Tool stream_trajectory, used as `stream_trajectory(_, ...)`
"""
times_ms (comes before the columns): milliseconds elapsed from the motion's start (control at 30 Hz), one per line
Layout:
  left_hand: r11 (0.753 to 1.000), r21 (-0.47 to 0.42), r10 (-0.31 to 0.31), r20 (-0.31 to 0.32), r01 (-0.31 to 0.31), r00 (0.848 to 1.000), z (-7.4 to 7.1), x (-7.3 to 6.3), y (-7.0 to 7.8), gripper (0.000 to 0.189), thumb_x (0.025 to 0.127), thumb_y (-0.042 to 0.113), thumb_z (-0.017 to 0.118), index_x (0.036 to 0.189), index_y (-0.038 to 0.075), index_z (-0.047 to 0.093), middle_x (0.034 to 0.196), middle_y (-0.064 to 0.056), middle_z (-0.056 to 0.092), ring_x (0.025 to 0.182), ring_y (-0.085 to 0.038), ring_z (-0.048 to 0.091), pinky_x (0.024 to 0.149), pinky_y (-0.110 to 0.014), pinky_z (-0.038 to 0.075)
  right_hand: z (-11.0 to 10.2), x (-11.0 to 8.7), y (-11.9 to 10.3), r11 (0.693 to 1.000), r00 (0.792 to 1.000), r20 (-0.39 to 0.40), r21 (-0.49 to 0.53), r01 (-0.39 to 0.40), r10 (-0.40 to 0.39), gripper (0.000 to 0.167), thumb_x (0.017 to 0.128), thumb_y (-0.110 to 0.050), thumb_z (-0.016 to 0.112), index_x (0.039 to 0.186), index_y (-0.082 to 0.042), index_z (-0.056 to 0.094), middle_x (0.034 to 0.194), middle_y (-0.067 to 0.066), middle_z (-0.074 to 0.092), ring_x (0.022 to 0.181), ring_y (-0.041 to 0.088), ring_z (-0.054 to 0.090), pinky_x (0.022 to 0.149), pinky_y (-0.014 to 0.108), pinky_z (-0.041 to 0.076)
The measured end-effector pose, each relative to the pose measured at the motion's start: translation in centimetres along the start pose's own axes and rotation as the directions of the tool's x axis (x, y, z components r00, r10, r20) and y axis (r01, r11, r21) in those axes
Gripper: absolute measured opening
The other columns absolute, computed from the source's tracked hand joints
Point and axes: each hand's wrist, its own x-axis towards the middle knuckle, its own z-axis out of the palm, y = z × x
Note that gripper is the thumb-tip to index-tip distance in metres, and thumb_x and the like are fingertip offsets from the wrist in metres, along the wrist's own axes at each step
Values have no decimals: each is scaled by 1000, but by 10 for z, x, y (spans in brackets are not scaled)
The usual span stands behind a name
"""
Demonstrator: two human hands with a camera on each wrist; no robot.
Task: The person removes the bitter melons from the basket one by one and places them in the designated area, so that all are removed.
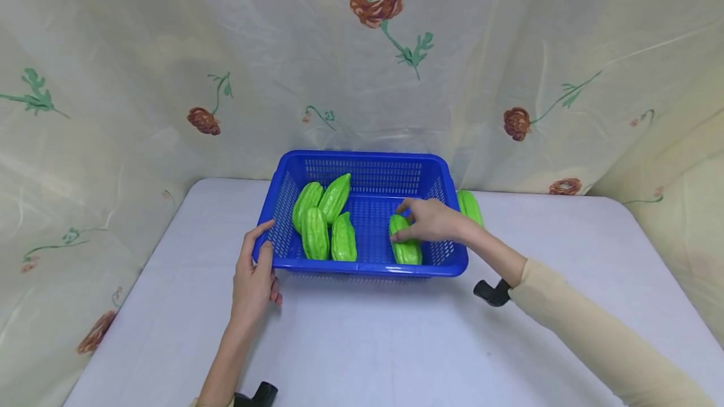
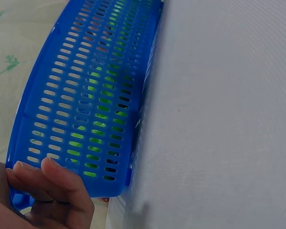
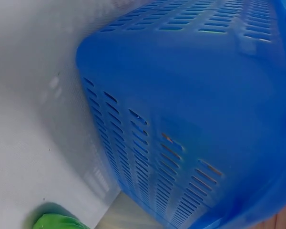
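Note:
A blue plastic basket (image 1: 370, 267) with slotted walls stands on the table. My left hand (image 1: 254, 278) grips its front left corner by the rim; the left wrist view shows the fingers (image 2: 69, 183) curled against the outer wall. Inside the basket at the right, my right hand (image 1: 432, 218) holds a bright green bitter melon (image 1: 408, 252), thumb and fingers about its upper part. Several more bitter melons (image 1: 315, 234) lie together in the basket's left half. The right wrist view has only the basket's outside corner (image 3: 181, 86), with the grasp hidden.
One more green bitter melon (image 1: 469, 207) lies on the table just outside the basket's right wall, partly hidden by it. A white cloth covers the table (image 1: 362, 344). Behind and at the sides hangs a flowered curtain (image 1: 317, 36), close to the basket's back.

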Motion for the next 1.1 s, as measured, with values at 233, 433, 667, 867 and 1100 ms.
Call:
stream_trajectory(233,1000,-5,-2,2,2,1000,0,1,-3,41,116,32,39,155,41,47,52,1,44,39,-14,45,42,-36,54,-2,-2,0,992,1000,21,129,-18,15,69,98,-36,79,152,-1,53,147,29,63,101,24,79,90,36,68)
stream_trajectory(433,1000,5,7,4,-7,1000,0,1,-3,41,116,32,39,155,41,47,53,1,44,39,-14,45,41,-36,55,-3,-7,0,978,1000,3,210,-16,16,65,99,-32,78,152,-2,53,146,29,63,114,33,77,91,42,69)
stream_trajectory(667,1000,9,-1,6,1,1000,0,1,-3,41,116,32,39,156,41,46,53,1,44,39,-14,45,42,-35,55,-10,-14,0,950,1000,10,312,-20,18,65,100,-35,78,152,-6,53,148,26,62,111,30,78,96,45,67)
stream_trajectory(867,1000,4,9,6,-9,1000,0,0,-1,41,116,33,39,155,40,47,53,1,44,40,-14,45,42,-35,55,-18,-21,7,917,1000,-10,398,12,-8,65,100,-35,78,153,-9,51,150,24,59,124,35,73,99,48,66)
stream_trajectory(1100,1000,-4,-3,2,3,1000,0,-1,-1,41,115,33,39,154,43,48,53,4,43,40,-14,45,42,-39,55,-30,-34,18,849,1000,-20,527,28,-21,67,102,-35,74,158,-11,46,158,24,48,139,42,61,106,51,63)
